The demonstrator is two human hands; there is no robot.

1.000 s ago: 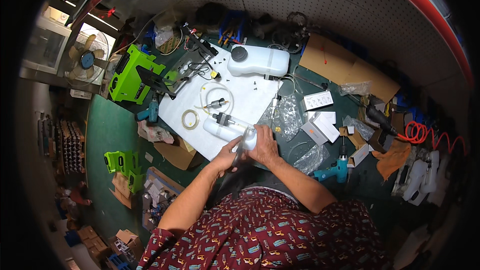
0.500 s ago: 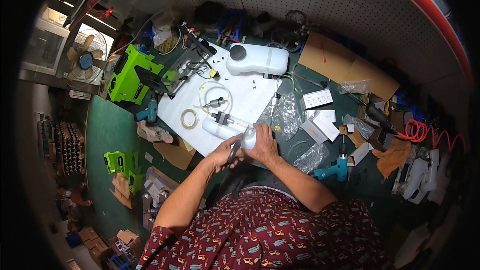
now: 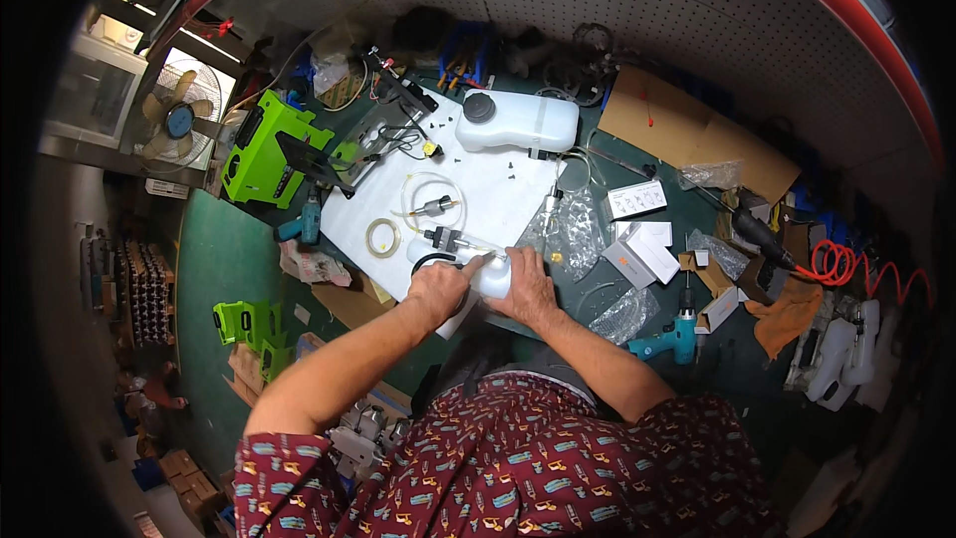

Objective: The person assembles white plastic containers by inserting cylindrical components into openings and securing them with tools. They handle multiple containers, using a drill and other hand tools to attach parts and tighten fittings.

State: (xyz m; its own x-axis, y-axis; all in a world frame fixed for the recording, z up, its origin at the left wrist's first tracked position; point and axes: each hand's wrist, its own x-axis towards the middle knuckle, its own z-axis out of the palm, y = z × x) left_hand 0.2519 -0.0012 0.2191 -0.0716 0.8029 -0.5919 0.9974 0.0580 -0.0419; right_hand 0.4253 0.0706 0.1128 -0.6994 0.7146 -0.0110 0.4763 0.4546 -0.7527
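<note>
A small white translucent plastic tank [image 3: 490, 283] lies on a white sheet in front of me, with a black fitting [image 3: 442, 238] and a clear tube along its top. My right hand [image 3: 529, 289] grips the tank's right end. Over its near side, my left hand [image 3: 440, 291] is closed round a hand tool with a curved black handle [image 3: 431, 258]; its kind is hidden by the fingers. The left index finger reaches to the tank's top by the tube. Beyond lie a loop of clear hose with a small cylindrical filter [image 3: 435, 206] and a coil of tubing [image 3: 382, 237].
A larger white tank with a black cap [image 3: 528, 122] lies at the back. Loose dark screws dot the white sheet [image 3: 488, 179]. Bright green housings [image 3: 274, 149] stand left. White boxes [image 3: 642, 251], plastic bags and a teal cordless drill [image 3: 672, 336] lie right, before a cardboard sheet [image 3: 697, 130].
My left hand has turned over and moved slightly up and left, its index finger now at the tank's top. The tool's black handle now shows above that hand. My right hand stays on the tank.
</note>
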